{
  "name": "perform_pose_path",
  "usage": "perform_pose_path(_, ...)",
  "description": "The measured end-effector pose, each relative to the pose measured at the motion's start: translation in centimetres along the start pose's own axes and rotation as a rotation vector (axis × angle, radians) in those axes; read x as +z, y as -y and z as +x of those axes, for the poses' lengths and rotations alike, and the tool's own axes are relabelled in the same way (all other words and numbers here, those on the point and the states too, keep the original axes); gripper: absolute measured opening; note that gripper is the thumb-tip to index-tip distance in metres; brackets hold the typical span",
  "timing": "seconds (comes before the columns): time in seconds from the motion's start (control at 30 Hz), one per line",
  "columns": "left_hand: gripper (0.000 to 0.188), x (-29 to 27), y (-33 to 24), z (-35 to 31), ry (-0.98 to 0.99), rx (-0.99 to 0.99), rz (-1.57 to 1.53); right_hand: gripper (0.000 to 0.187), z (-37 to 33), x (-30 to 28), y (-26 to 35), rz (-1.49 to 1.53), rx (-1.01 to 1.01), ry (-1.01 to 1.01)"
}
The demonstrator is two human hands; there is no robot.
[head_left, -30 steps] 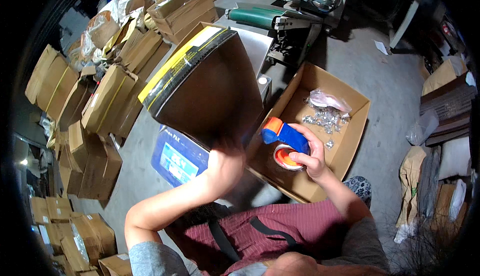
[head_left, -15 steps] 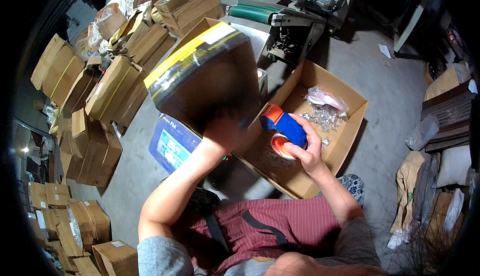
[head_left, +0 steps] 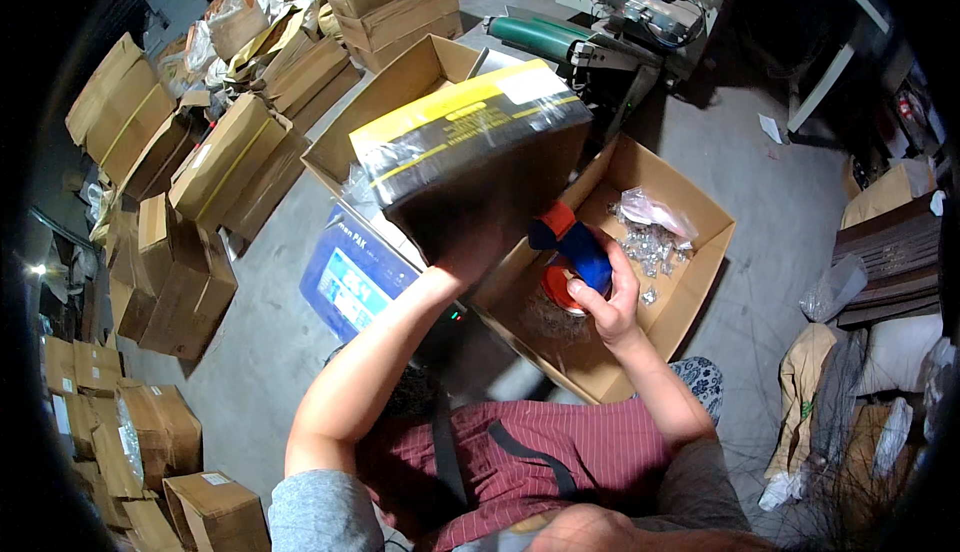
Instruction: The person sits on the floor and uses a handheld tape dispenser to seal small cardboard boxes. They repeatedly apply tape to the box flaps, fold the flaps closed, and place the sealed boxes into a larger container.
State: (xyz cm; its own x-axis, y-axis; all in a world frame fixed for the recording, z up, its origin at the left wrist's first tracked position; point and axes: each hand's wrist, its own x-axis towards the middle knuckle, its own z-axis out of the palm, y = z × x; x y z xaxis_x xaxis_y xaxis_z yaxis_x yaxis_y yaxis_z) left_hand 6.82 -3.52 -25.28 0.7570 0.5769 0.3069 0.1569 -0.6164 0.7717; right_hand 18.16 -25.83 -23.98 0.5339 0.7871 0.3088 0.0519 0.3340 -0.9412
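Note:
A black box with a yellow band (head_left: 455,117) is held up and tilted by my left hand (head_left: 470,255). My fingers lie in the dark shadow beneath the box and are partly hidden. My right hand (head_left: 617,304) grips a tape dispenser (head_left: 584,255) with a blue body and an orange front end. A red-hubbed tape roll sits on its near side. The dispenser is just right of the box's lower corner, above an open shallow carton (head_left: 704,297). Inside that carton lie small clear plastic pieces (head_left: 648,240) and a pinkish plastic bag (head_left: 655,212).
Behind the box stands another open carton (head_left: 330,155), beside a blue-and-white printed box (head_left: 345,277). A green-belted conveyor (head_left: 535,37) is farther back. Stacked cardboard boxes (head_left: 180,292) line the left. On the right, dark slatted stacks (head_left: 885,262) and sacks lie on the floor.
The black-and-yellow box has moved right, closer to the tape dispenser, and its printed side now faces me more. My right hand still grips the dispenser in nearly the same place.

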Motion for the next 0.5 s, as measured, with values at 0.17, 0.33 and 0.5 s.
perform_pose_path(0.17, 0.033, -3.5, -9.3, 0.5, 0.192, -0.335, -0.32, 0.074, -0.2, -0.3, -1.2, -0.151, -0.048, -0.049)
perform_pose_path(0.33, 0.04, -2.8, -8.1, 0.3, -0.102, 0.172, -0.144, 0.073, 0.6, 0.9, -1.0, -0.118, -0.086, -0.06)
perform_pose_path(0.5, 0.031, -2.5, -3.4, 0.8, 0.035, -0.089, -0.23, 0.07, 4.5, 1.2, -0.7, -0.119, -0.197, 0.015)
